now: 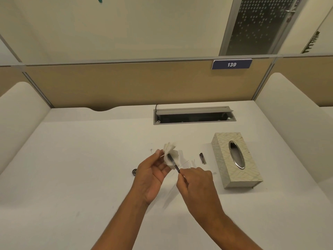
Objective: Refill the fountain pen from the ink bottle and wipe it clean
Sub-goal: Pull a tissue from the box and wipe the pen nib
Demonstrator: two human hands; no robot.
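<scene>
Now: crumpled soft tissue (170, 154) wraps slim pen (173, 164).

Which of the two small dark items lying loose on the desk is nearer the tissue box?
The slim dark pen cap, just left of the tissue box; the round bottle cap lies beyond the left hand.

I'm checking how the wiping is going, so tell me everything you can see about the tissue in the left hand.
The tissue is a white, crumpled sheet of soft, thin paper, bunched and fanned out above the fingers of the left hand, which holds it up over the white desk. It wraps around the far end of the dark pen, which the right hand holds by its near end, so the pen's tip is hidden. No clear ink stain shows on the visible side. It touches nothing else.
</scene>
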